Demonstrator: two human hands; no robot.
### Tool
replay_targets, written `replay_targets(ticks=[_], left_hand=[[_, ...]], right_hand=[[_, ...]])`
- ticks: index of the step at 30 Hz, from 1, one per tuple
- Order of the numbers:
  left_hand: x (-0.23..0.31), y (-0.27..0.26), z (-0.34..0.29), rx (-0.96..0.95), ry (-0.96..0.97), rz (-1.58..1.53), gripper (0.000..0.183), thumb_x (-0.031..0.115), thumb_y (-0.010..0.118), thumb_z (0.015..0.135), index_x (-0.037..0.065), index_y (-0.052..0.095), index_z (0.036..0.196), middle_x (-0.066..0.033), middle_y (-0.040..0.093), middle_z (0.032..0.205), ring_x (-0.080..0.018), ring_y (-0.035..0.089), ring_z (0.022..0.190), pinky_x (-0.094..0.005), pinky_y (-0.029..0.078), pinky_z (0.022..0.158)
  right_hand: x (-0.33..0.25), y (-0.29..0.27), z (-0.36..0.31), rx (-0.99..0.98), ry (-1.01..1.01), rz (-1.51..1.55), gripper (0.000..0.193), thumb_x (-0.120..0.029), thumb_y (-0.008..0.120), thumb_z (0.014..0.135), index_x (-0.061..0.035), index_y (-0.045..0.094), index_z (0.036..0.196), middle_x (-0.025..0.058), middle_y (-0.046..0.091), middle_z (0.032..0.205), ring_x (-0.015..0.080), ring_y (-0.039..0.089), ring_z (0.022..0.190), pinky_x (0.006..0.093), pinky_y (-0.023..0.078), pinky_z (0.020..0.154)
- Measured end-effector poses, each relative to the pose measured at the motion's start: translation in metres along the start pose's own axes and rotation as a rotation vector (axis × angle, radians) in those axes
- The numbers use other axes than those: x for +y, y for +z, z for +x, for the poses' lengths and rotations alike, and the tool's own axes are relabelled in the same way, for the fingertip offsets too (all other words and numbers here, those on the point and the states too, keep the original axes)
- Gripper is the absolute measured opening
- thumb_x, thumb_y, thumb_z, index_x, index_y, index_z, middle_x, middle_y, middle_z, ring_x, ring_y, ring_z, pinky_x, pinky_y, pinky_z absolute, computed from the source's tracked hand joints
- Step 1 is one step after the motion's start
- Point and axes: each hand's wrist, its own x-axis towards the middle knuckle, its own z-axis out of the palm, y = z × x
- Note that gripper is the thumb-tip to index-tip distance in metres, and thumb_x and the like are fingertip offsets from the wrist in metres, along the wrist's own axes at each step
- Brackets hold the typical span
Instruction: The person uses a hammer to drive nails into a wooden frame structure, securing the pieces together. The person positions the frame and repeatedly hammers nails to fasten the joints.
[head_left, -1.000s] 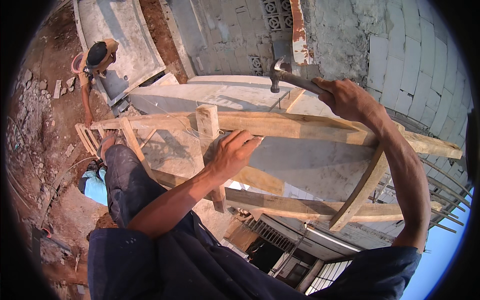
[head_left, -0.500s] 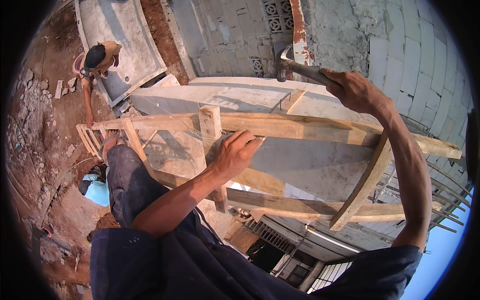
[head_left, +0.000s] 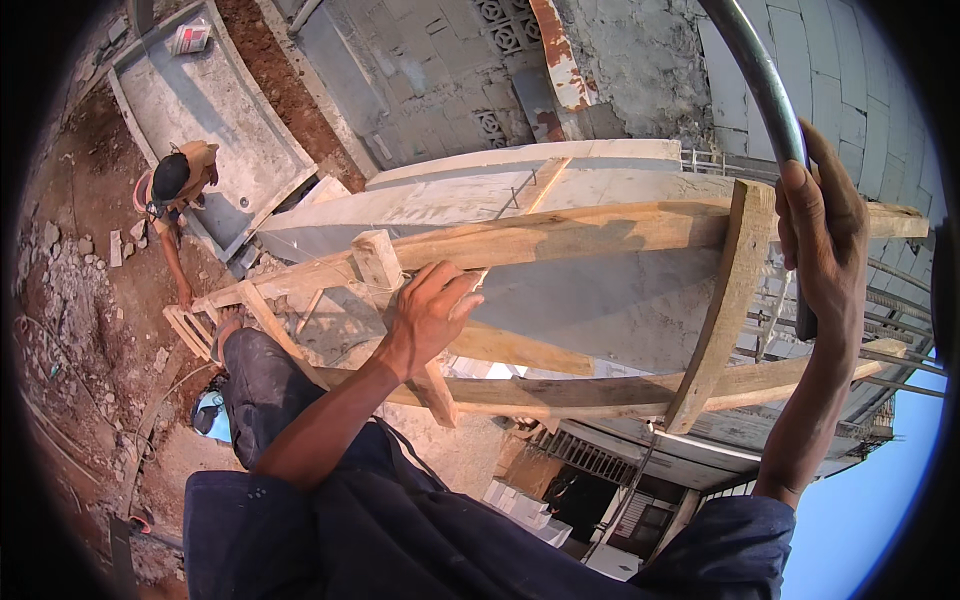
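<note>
My right hand [head_left: 825, 225] is raised at the right, closed round the handle of a hammer [head_left: 752, 60]. Its dark metal shaft runs up past the top edge, so the head is out of sight. Below me stretches a rough wooden ladder [head_left: 610, 232], with two long rails and crosspieces nailed over them. My left hand [head_left: 432, 312] rests by the upper rail, beside a crosspiece [head_left: 376, 258] with string around it. Its fingers are curled together; whatever they may pinch is too small to make out. A wider crosspiece [head_left: 722, 310] lies near my right forearm.
At the far left a co-worker [head_left: 178, 185] bends and grips the ladder's far end. A shallow concrete slab with raised edges [head_left: 215, 120] lies behind them. Grey concrete beams [head_left: 480, 195] run alongside the ladder. Steel bars [head_left: 890, 300] jut out at the right. Rubble [head_left: 90, 290] covers the ground.
My right hand has swung the hammer upward and to the right, and its head has left the picture. My left hand appears slightly further left and lower. The whole view has shifted.
</note>
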Motion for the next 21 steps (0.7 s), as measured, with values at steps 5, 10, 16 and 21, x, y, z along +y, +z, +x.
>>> replay_targets(ticks=[5,10,16,21], left_hand=[[0.018,0.01,-0.009,-0.105,-0.025,0.06,0.027,0.017,0.076,0.082,0.005,0.071,0.106,-0.0088,0.065,0.09,-0.0285,0.067,0.079,-0.0386,0.054,0.069],[0.024,0.005,0.006,-0.152,0.012,0.222,0.025,0.017,0.076,0.082,0.004,0.072,0.103,-0.012,0.065,0.084,-0.0312,0.067,0.076,-0.0391,0.052,0.064],[0.017,-0.009,0.015,-0.186,0.061,0.369,0.017,0.008,0.076,0.081,0.003,0.073,0.097,-0.0142,0.066,0.078,-0.0309,0.066,0.069,-0.0368,0.05,0.061],[0.01,-0.017,0.021,-0.155,0.167,0.353,0.016,0.009,0.076,0.082,0.003,0.073,0.097,-0.0148,0.062,0.075,-0.0335,0.062,0.065,-0.0403,0.048,0.057]], right_hand=[[0.029,-0.029,-0.148,0.58,0.332,0.579,0.049,-0.036,0.052,0.103,0.0022,0.048,0.133,0.0014,0.049,0.069,0.0044,0.046,0.046,0.0187,0.036,0.038],[0.06,-0.001,-0.24,0.709,0.589,0.882,0.034,-0.036,0.057,0.101,-0.0026,0.052,0.103,0.0006,0.044,0.069,0.0087,0.044,0.047,0.0235,0.04,0.043],[0.078,0.06,-0.276,0.768,0.706,0.595,0.04,-0.042,0.056,0.1,-0.003,0.065,0.092,0.0142,0.068,0.114,0.0189,0.06,0.096,0.0394,0.044,0.093],[0.069,0.076,-0.262,0.75,0.787,0.582,0.052,-0.05,0.064,0.094,-0.0016,0.071,0.111,0.0098,0.07,0.101,0.0145,0.06,0.092,0.0309,0.047,0.086]])
